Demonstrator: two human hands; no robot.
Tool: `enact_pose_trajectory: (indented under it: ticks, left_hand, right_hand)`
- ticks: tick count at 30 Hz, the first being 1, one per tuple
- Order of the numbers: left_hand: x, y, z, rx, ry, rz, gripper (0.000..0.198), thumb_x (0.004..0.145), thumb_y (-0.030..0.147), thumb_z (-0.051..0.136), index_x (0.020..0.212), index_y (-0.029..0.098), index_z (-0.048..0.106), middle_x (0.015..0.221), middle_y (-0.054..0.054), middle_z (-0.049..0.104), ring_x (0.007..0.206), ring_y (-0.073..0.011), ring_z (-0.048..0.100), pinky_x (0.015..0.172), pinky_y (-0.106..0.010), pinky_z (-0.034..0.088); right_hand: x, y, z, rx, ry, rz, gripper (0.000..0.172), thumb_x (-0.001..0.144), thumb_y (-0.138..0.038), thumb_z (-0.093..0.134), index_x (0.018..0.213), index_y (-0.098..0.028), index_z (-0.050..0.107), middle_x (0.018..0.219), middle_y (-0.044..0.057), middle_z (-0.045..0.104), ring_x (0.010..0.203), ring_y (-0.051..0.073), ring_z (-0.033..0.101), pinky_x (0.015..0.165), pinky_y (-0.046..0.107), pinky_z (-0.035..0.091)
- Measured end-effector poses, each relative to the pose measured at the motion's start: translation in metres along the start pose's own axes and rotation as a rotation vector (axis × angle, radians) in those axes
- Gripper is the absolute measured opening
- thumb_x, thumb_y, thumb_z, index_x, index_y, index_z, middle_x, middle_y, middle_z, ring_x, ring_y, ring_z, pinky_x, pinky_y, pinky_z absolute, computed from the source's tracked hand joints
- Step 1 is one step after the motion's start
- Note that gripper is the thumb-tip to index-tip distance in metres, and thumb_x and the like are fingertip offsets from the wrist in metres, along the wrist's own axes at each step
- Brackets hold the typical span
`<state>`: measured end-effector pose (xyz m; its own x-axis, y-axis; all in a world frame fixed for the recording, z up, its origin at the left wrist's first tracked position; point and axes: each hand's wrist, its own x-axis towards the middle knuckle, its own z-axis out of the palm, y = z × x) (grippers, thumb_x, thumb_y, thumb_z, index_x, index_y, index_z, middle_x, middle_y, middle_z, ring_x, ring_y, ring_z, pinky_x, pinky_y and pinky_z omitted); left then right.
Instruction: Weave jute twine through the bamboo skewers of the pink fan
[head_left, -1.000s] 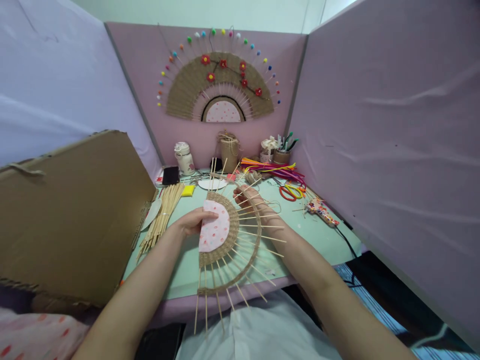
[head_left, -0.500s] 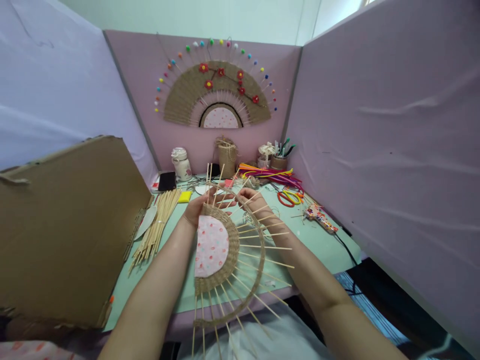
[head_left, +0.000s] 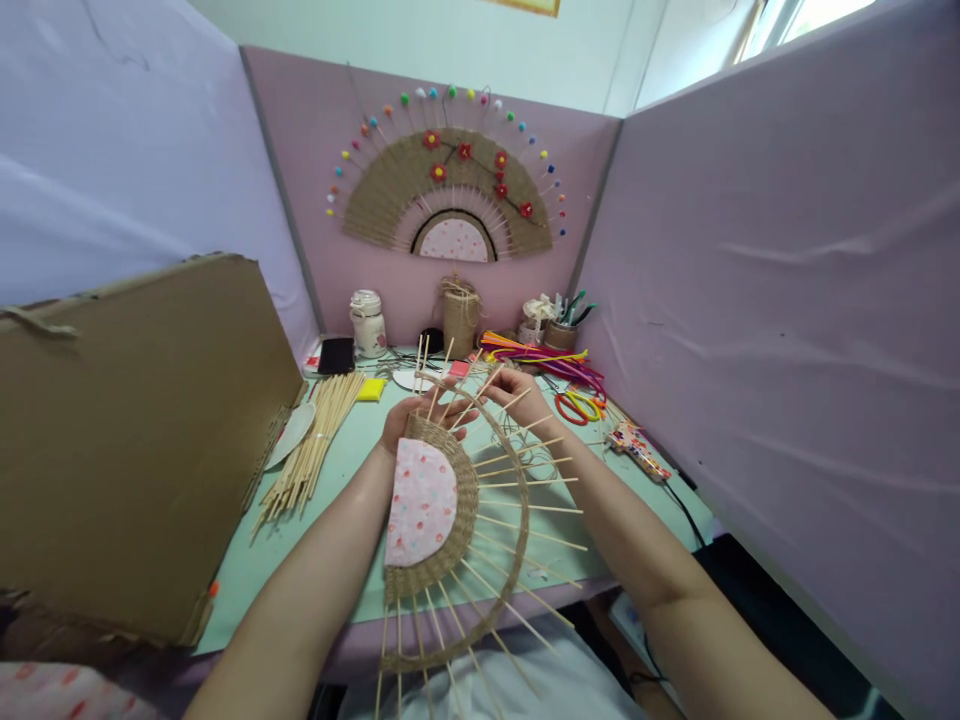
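1. Jute twine and bamboo make up the one fan frame (head_left: pixel 480 520) that both of my hands hold over the near edge of the green table (head_left: pixel 330 500). It is turned on its side, with its spokes fanning to the right and toward me.
2. My left hand (head_left: pixel 420 412) clasps the top end of the woven inner band, fingers closed over it among the spokes.
3. My right hand (head_left: pixel 519 388) sits just beside the left, fingertips pinched together on the outer twine ring of the same frame.
4. One pink spotted half-disc (head_left: pixel 421 500) fills the frame's centre. The spokes cross too much for me to count them.
5. Left of the frame, one loose bundle of sticks (head_left: pixel 315 445) lies on the table, and one cardboard sheet (head_left: pixel 135 430) leans further left.
6. To the right lie one pair of scissors (head_left: pixel 577 405) and one heap of coloured pipe cleaners (head_left: pixel 540 355).
7. Along the back stand one white jar (head_left: pixel 367 322) and one twine spool (head_left: pixel 460 312), well apart from my hands.
8. One finished fan (head_left: pixel 450 190) hangs on the pink wall above them.
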<state>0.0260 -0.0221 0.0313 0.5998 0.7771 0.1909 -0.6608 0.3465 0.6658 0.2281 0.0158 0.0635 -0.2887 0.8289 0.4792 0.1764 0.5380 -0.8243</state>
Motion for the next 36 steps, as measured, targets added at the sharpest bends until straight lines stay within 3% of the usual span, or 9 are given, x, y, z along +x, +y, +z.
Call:
enact_pose_trajectory:
  ticks: [9,18,23,27,31,36]
  left_hand:
    - [0.001,-0.002,0.002,-0.080,-0.012,0.006,0.046,0.063,0.030,0.062,0.108,0.024,0.061,0.117,-0.013,0.060,0.093,-0.0248,0.063,0.069,-0.028,0.044]
    - [0.001,-0.003,-0.003,-0.082,0.032,0.001,0.062,0.061,0.035,0.062,0.122,0.024,0.055,0.130,-0.014,0.052,0.092,-0.0235,0.060,0.068,-0.029,0.042]
    - [0.002,-0.005,-0.002,-0.106,0.018,0.011,0.052,0.061,0.036,0.062,0.111,0.022,0.059,0.129,-0.015,0.053,0.086,-0.0204,0.060,0.066,-0.027,0.042]
    - [0.001,-0.004,0.000,-0.093,0.042,0.010,0.053,0.060,0.035,0.060,0.112,0.022,0.059,0.129,-0.015,0.052,0.085,-0.0207,0.059,0.066,-0.029,0.041]
    - [0.000,-0.004,-0.001,-0.094,0.046,0.013,0.055,0.060,0.034,0.059,0.114,0.022,0.057,0.131,-0.015,0.051,0.082,-0.0195,0.057,0.067,-0.030,0.040]
    - [0.000,-0.005,-0.002,-0.096,0.036,0.006,0.055,0.060,0.031,0.058,0.115,0.023,0.056,0.129,-0.014,0.051,0.082,-0.0183,0.056,0.068,-0.030,0.040]
  right_hand:
    - [0.005,0.003,-0.005,-0.013,-0.039,-0.005,0.016,0.070,-0.029,0.064,0.064,-0.015,0.060,0.061,0.001,0.061,0.057,0.012,0.050,0.056,0.025,0.036]
    - [0.007,0.002,-0.007,-0.054,-0.062,-0.022,0.017,0.071,-0.031,0.063,0.065,-0.015,0.060,0.060,0.000,0.060,0.056,0.011,0.047,0.054,0.023,0.035]
    - [0.015,0.008,-0.008,-0.100,-0.092,-0.043,0.021,0.070,-0.034,0.065,0.064,-0.015,0.061,0.057,-0.002,0.054,0.053,0.009,0.041,0.052,0.022,0.033]
    - [0.028,0.010,-0.021,-0.123,-0.197,-0.120,0.020,0.074,-0.035,0.063,0.074,-0.015,0.065,0.068,0.001,0.060,0.061,0.011,0.049,0.059,0.024,0.039]
    - [0.043,0.005,-0.038,-0.181,-0.199,-0.219,0.015,0.075,-0.029,0.061,0.080,-0.017,0.067,0.081,0.004,0.064,0.075,0.014,0.057,0.070,0.027,0.043]
    - [0.058,-0.010,-0.046,-0.169,-0.231,-0.222,0.013,0.075,-0.025,0.061,0.082,-0.016,0.068,0.081,0.004,0.066,0.075,0.014,0.058,0.073,0.027,0.044]
